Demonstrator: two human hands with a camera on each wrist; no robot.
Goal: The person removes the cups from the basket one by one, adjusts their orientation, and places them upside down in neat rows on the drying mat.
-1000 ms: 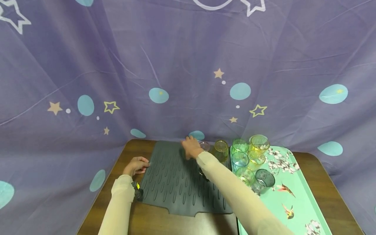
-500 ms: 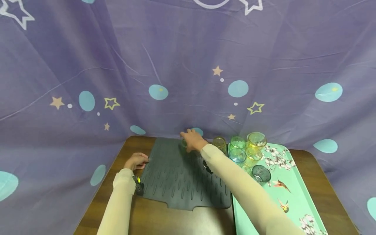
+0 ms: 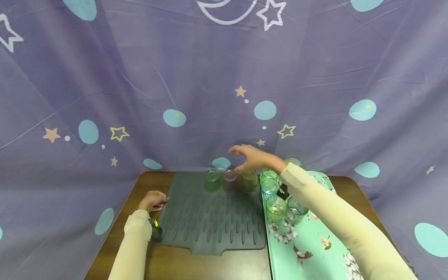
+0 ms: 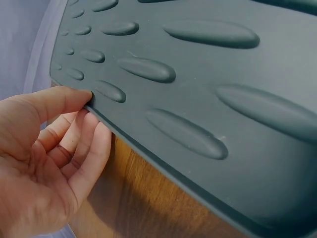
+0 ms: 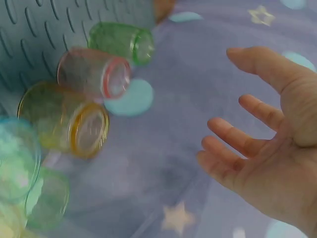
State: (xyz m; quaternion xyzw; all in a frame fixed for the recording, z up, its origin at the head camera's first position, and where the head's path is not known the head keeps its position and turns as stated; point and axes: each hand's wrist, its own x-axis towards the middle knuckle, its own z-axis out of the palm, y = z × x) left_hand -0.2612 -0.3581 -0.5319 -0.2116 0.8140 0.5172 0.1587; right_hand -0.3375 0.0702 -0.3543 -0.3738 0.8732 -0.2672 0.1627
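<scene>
Wooden table [image 3: 241, 266]: brown, grain visible, far corners rounded. Purple fabric backdrop [image 3: 196, 144]: hangs behind the table, wrinkled, printed with light-blue ovals [image 3: 174, 118] and peach stars [image 3: 51, 135]; white crescent-moon outline [image 3: 226, 23] high above the table.

My left hand [image 4: 47, 163] pinches the edge of the dark mat [image 4: 198, 69] with its raised oval ridges, wooden surface [image 4: 148, 188] showing beneath, purple cloth [image 4: 22, 44] beyond.

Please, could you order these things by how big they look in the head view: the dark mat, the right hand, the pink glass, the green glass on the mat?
1. dark mat
2. right hand
3. pink glass and green glass: too alike to rank.
</scene>
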